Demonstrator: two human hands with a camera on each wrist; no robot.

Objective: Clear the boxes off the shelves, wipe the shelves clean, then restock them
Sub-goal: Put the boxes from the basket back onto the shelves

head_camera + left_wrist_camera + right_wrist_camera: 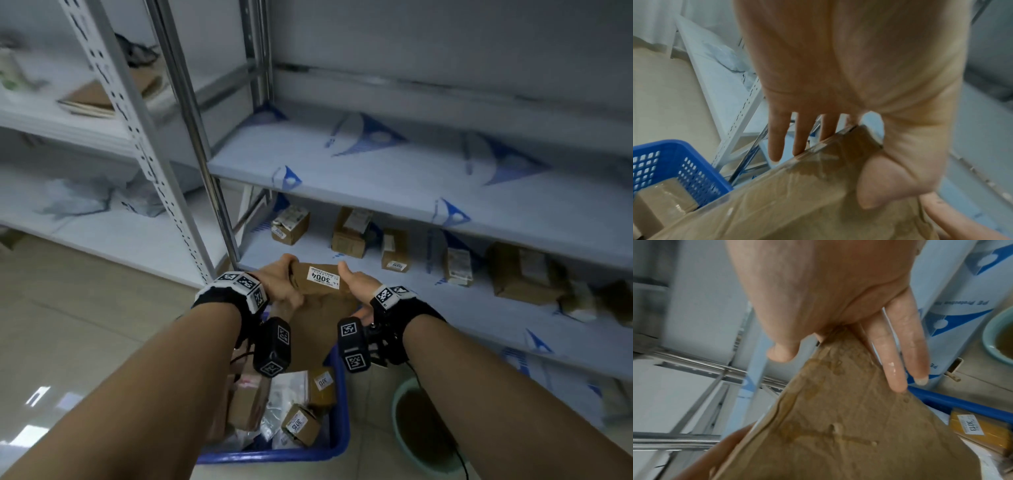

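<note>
I hold a brown cardboard box [318,301] with a white "3004" label between both hands, just above the blue basket [274,457]. My left hand [284,279] grips its left end; in the left wrist view the thumb [879,178] presses on the taped box [797,203] while the fingers [799,133] reach behind its edge. My right hand [354,282] grips the right end, its thumb on one side and wet fingers [898,353] laid along the damp-spotted box [838,426].
The middle shelf [376,178], covered in blue-logo film, is right ahead; the lower shelf [394,294] carries several small boxes [352,233]. The basket holds more labelled boxes [301,423]. A green basin [404,404] of brown water stands on the floor to the right. Another rack [137,144] stands left.
</note>
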